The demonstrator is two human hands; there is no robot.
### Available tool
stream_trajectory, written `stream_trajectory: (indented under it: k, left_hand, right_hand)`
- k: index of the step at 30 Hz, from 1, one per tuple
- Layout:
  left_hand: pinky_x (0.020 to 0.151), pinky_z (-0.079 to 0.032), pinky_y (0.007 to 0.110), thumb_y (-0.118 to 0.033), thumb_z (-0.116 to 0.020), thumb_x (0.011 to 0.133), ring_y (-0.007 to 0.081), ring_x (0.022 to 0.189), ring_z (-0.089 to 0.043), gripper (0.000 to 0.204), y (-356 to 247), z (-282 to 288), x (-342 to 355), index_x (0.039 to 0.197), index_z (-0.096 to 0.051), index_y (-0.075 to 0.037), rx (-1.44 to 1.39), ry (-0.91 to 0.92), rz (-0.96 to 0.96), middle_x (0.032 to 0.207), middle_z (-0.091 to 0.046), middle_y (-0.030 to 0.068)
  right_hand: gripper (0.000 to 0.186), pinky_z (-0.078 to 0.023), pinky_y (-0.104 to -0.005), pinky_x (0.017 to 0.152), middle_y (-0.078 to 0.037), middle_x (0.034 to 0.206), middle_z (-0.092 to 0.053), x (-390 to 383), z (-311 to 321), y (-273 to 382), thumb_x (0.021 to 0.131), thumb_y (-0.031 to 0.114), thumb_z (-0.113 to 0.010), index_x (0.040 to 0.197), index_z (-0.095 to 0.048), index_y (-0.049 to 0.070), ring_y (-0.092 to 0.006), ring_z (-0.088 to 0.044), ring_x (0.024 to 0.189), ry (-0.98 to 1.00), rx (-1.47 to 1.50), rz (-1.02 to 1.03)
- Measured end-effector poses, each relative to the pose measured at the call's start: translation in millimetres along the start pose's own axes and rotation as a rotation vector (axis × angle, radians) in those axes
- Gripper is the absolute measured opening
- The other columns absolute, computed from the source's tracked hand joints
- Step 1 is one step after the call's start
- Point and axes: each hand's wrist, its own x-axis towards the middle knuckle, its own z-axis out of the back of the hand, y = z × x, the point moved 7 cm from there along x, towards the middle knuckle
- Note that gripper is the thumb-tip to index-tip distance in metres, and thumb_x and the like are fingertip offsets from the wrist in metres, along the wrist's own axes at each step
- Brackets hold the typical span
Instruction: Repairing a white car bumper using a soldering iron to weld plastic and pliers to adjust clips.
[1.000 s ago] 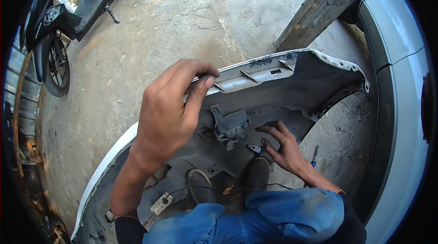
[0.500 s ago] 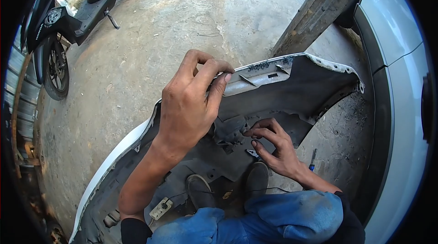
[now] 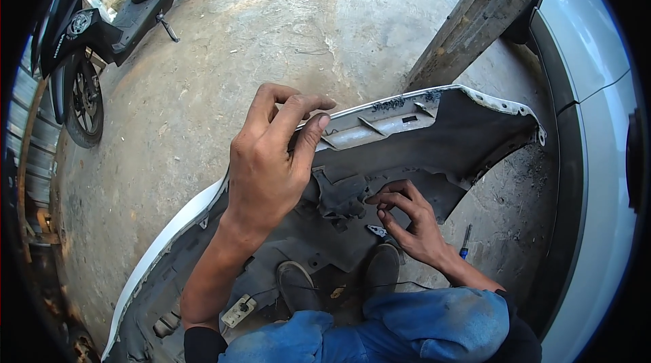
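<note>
A white car bumper (image 3: 186,224) stands with its dark inner side facing me. My left hand (image 3: 271,146) is at its upper edge, fingers curled over the rim and thumb on the inner side. My right hand (image 3: 410,224) hovers inside the bumper with its fingers bent and the thumb drawn close to them. Whatever may be between those fingertips is too small to make out. Beside them hangs a torn dark piece of plastic (image 3: 339,193). The metal jaws of pliers (image 3: 377,231) show just below the right hand.
A blue-handled screwdriver (image 3: 465,244) is on the concrete to the right. An extension socket (image 3: 239,311) with a cable lies near my left knee. Beyond the bumper rises a wooden post (image 3: 475,30). A pale car (image 3: 603,153) borders the right; a black motorbike (image 3: 88,44) stands far left.
My left hand has shifted slightly left and down along the rim. The right thumb has come closer to the fingers. In the picture, the bumper's upper part sits slightly lower and more to the right.
</note>
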Motion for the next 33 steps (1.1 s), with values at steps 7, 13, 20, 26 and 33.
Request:
stream_trajectory:
  k: [7,13,20,26,33]
  left_hand:
    - [0.060,-0.044,0.029,-0.005,-0.076,0.098,0.0103,0.072,-0.054,0.015,3.1,26.1,-9.0,0.112,-0.080,-0.005,0.063,-0.029,0.040,0.101,-0.062,0.0057]
    - [0.060,-0.041,0.024,-0.016,-0.076,0.100,0.0081,0.076,-0.056,0.017,0.5,43.6,-50.8,0.115,-0.079,-0.007,-0.234,0.077,0.210,0.097,-0.061,0.0037]
    - [0.081,-0.054,0.038,-0.040,-0.069,0.107,0.0220,0.090,-0.064,0.049,3.6,-72.1,-172.7,0.140,-0.061,-0.005,-0.716,0.749,0.436,0.097,-0.062,0.0084]
    - [0.105,-0.050,0.048,-0.046,-0.062,0.109,0.0326,0.118,-0.061,0.053,35.2,-178.3,-281.8,0.146,-0.055,-0.008,-0.514,0.961,0.403,0.127,-0.059,0.0165]
    - [0.125,-0.039,0.051,-0.043,-0.059,0.110,0.0479,0.151,-0.042,0.064,43.3,-223.5,-313.8,0.159,-0.045,-0.004,-0.227,0.955,0.285,0.161,-0.039,0.0316]
  right_hand:
    - [0.038,-0.060,-0.0359,0.080,-0.012,0.113,-0.066,3.7,29.7,40.4,0.084,-0.008,-0.073,0.118,-0.080,0.008,-0.0239,-0.071,0.094,-0.082,-0.132,0.301]
    - [0.040,-0.053,-0.0353,0.073,-0.007,0.100,-0.065,58.9,81.7,156.8,0.076,-0.001,-0.087,0.112,-0.083,0.015,-0.0199,-0.064,0.090,-0.190,-0.604,0.684]
    - [0.021,-0.051,-0.0434,0.101,-0.007,0.109,-0.071,141.4,42.9,168.4,0.091,0.018,-0.081,0.110,-0.077,0.010,-0.0296,-0.069,0.108,0.226,-0.709,0.757]
    - [0.019,-0.054,-0.0488,0.098,-0.016,0.110,-0.073,165.7,36.4,148.8,0.092,0.013,-0.077,0.110,-0.076,0.006,-0.0351,-0.073,0.103,0.389,-0.504,0.362]
    - [0.019,-0.054,-0.0478,0.095,-0.013,0.107,-0.073,152.7,34.3,151.2,0.093,0.014,-0.076,0.110,-0.076,0.006,-0.0336,-0.074,0.099,0.245,-0.618,0.437]
